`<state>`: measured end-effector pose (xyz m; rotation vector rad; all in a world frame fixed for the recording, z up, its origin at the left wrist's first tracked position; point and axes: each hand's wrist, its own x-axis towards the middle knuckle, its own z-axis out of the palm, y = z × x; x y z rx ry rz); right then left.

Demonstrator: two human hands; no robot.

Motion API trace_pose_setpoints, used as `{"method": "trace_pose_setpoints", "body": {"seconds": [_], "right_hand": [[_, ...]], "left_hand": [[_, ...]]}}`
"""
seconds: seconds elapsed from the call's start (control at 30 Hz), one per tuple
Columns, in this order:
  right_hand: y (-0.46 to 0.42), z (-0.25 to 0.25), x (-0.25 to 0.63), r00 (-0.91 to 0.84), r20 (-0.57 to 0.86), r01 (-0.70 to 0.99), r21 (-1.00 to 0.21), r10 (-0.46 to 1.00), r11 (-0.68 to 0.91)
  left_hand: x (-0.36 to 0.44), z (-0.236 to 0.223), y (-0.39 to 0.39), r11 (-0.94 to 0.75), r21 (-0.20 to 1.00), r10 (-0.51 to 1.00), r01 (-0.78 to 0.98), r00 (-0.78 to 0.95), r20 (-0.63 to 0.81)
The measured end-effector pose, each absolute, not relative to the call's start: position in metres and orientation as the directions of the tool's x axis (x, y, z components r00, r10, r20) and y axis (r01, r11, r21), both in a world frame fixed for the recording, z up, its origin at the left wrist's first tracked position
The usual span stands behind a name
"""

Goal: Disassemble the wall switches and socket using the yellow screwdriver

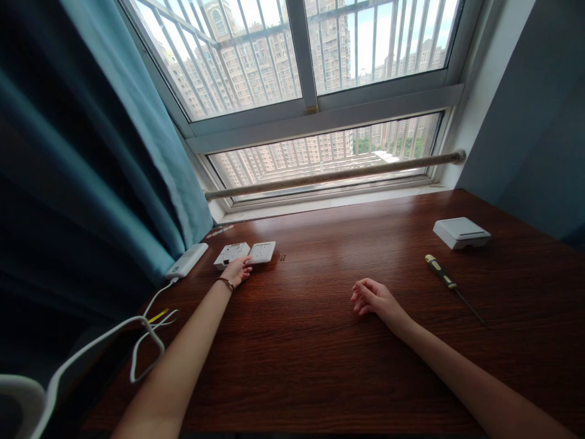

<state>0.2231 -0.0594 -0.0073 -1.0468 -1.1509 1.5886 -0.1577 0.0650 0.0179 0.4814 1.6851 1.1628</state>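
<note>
On the left of the table, my left hand (236,271) has its thumb on the near edge of a flat white cover plate (262,252), with the other fingers curled below. Touching that plate on its left is a white box (231,253) with an uneven, open-looking face. Two small screws (282,257) lie just right of the plate. My right hand (369,297) rests over the middle of the table, fingers loosely curled in and nothing visible in them. Right of it lies a screwdriver (441,273) with a black and yellow handle, its shaft pointing toward me.
A second white box (461,233) sits closed at the right rear of the brown wooden table (311,353). At the left, a white power strip (187,261) and its looping white cable (100,329) lie beside the blue curtain (150,134). A window rail (333,177) runs behind.
</note>
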Motion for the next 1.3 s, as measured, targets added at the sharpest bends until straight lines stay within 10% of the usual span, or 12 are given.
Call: {"method": "trace_pose_setpoints", "body": {"seconds": [0.37,0.57,0.77,1.03,1.3], "right_hand": [[-0.057,-0.009,0.224,-0.221,-0.039,0.097,-0.995,0.975,-0.018],[-0.053,0.020,0.248,-0.104,0.118,0.513,-0.845,0.988,0.155],[-0.034,0.027,0.311,0.282,0.187,0.845,-0.513,0.941,-0.151],[-0.021,-0.002,0.363,0.389,0.169,0.906,-0.249,0.906,-0.342],[-0.023,-0.018,0.391,0.400,0.169,0.904,-0.237,0.901,-0.357]], "left_hand": [[-0.121,0.004,0.011,0.283,0.958,0.820,-0.046,-0.507,-0.267],[-0.062,0.010,-0.044,0.098,0.972,0.989,0.213,-0.127,-0.072],[-0.010,0.033,-0.048,-0.380,0.690,0.924,0.616,0.289,0.251],[0.049,-0.005,-0.056,-0.876,-0.003,0.437,0.482,0.797,0.417],[0.037,-0.006,-0.060,-0.874,-0.052,0.431,0.482,0.821,0.374]]}}
